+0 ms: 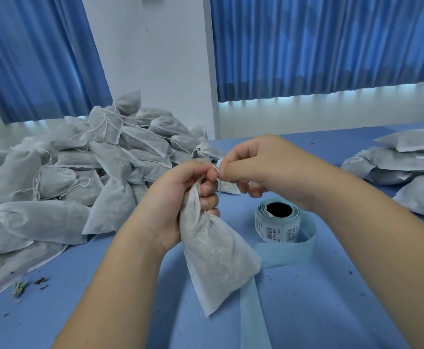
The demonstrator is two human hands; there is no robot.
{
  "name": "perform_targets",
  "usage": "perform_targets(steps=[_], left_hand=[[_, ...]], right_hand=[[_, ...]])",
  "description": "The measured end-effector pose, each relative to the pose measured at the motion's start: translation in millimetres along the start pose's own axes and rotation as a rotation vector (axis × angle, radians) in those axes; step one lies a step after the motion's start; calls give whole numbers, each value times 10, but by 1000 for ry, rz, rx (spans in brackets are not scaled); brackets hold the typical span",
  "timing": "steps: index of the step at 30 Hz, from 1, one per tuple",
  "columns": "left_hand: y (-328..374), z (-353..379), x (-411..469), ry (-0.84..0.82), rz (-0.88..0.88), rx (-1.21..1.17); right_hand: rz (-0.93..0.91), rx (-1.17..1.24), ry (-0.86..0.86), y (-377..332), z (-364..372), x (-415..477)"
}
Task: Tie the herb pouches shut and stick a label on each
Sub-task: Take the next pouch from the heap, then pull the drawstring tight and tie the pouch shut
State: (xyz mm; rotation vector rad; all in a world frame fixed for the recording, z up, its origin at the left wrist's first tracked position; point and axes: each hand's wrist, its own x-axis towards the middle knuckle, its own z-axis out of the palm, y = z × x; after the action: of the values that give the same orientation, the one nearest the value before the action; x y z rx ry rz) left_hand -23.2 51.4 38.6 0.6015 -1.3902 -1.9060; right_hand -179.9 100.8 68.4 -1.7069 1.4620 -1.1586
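Tabletop point(331, 285): was blue.
Label roll point(277, 222): lay core-up.
Backing strip point(253, 298): trailed nearward from the label roll.
Pouch heap point(67, 185): lay well left of it.
Labelled pouches point(412, 172): lay well right of it.

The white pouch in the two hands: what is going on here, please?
A person is tying a herb pouch shut. The left hand grips its gathered neck, holding it above the blue table, while the right hand pinches the drawstring at the top. A roll of barcode labels stands on the table beside it; no label shows on this pouch. A big pile of pouches lies to the left, and a smaller stack carrying labels lies to the right.
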Motion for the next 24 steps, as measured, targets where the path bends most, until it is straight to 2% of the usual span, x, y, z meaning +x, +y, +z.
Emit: perform_targets(steps=[11, 17, 24], left_hand=[[-27, -7, 2, 29, -9, 226], [19, -19, -36, 19, 19, 245], [-11, 9, -9, 177, 176, 480]], right_hand=[[55, -22, -41, 89, 47, 33], [38, 107, -86, 113, 7, 29], [61, 115, -127, 216, -37, 33]])
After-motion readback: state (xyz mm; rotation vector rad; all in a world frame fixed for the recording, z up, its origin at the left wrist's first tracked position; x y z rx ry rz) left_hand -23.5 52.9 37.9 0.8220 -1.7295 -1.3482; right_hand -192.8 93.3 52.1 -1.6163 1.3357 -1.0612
